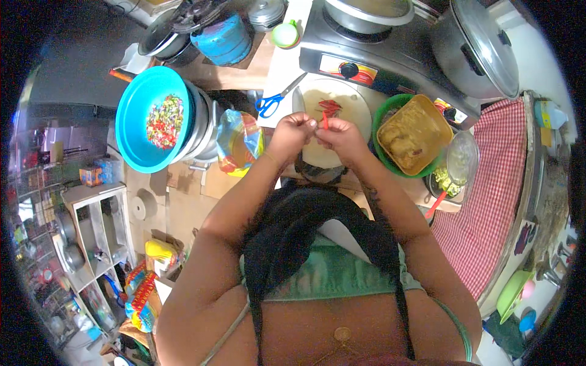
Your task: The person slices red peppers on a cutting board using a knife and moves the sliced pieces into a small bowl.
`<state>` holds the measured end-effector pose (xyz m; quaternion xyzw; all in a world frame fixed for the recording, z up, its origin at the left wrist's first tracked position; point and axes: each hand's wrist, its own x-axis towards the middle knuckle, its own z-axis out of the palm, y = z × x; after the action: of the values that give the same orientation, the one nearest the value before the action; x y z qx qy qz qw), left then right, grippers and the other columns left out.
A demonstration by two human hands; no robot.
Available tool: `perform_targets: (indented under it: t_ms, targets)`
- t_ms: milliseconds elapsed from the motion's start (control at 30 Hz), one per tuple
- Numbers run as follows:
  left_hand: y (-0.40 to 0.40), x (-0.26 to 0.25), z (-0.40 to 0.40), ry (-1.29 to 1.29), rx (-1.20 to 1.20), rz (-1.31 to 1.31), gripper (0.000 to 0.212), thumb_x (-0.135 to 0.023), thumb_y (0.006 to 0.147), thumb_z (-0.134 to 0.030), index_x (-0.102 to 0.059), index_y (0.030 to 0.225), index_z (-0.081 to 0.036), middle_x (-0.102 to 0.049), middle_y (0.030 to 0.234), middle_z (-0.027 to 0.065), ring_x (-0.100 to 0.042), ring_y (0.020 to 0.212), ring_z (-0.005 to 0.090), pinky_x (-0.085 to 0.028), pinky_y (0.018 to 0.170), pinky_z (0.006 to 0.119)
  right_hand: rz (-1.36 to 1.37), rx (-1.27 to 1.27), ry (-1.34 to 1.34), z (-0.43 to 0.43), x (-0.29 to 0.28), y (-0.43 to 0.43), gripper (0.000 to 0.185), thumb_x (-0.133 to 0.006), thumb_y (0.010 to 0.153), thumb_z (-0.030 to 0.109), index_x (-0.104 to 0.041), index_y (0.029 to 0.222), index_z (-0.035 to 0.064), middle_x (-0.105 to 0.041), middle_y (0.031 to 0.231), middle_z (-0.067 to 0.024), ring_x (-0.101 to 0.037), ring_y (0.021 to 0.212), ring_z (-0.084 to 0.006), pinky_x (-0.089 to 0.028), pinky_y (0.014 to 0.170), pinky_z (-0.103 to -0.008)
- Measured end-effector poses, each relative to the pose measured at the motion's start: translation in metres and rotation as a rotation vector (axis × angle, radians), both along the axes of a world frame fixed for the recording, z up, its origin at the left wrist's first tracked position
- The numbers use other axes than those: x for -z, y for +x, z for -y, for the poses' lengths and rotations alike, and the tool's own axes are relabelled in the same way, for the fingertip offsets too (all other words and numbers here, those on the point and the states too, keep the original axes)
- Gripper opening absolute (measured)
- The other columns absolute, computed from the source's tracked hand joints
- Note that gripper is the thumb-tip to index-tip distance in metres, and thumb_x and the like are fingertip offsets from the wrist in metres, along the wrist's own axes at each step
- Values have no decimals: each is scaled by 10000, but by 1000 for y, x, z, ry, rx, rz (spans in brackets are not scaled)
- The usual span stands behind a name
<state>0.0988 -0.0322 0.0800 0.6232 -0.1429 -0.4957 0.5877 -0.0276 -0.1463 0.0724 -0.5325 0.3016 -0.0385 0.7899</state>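
In front of me, both hands are close together over a round pale cutting board [356, 106]. My right hand [342, 141] pinches a thin red chili pepper [325, 120] that points upward. Beside it, the fingertips of my left hand [291, 135] are drawn together, almost touching the right fingertips. Whether the left fingers hold a small piece cannot be made out. Just beyond the hands, a small pile of red chili peppers [329, 107] lies on the board. Scissors [273, 103] with blue handles rest on the white surface to the left.
A blue basin [128, 130] with chopped vegetables [165, 121] stands left, near an open plastic bag [238, 142]. A gas stove [393, 59] carries a pot [368, 16] and a large lidded pot [458, 64]. Right of the board, a brown square container [414, 135] sits over a green basin [381, 137].
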Motion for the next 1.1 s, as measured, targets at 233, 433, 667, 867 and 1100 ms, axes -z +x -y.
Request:
perform_targets:
  t_ms: [233, 433, 667, 867, 1100]
  targets:
    - [10, 2, -11, 69, -81, -477, 203, -551, 933, -248, -569, 912, -46, -540, 726, 31, -534, 612, 140, -458, 564, 290, 16, -100, 56, -3, -3, 7, 117, -653, 855, 87, -633, 962, 45, -622, 798, -8, -550, 674, -85, -437, 628, -226]
    - [22, -5, -16, -44, -270, -383, 99, -588, 915, -157, -595, 868, -69, -572, 722, -2, -487, 598, 73, -400, 521, 222, 119, -69, 228, -6, 1, 14, 125, -647, 857, 65, -615, 976, 43, -628, 856, -45, -578, 732, -133, -453, 666, -254]
    - [28, -15, -40, -101, -119, -181, 104, -620, 904, -162, -656, 878, -68, -614, 733, -7, -512, 613, 65, -414, 564, 214, 122, 62, 136, -14, -5, 23, 115, -638, 869, 118, -611, 950, 42, -624, 812, -20, -576, 708, -117, -474, 646, -260]
    - [21, -8, -49, -164, -179, -55, 154, -601, 925, -182, -667, 936, -44, -631, 763, -15, -513, 633, 46, -432, 588, 206, 70, 149, 141, -28, -5, 34, 117, -652, 858, 110, -607, 941, 41, -624, 794, -23, -588, 693, -118, -489, 623, -264]
    - [24, -4, -65, -20, -179, 485, 131, -617, 902, -145, -680, 878, -32, -673, 797, 30, -599, 709, 120, -484, 674, 259, 88, 13, 110, -36, 5, 52, 72, -638, 871, 84, -594, 927, 93, -615, 828, -1, -578, 748, -113, -464, 667, -269]
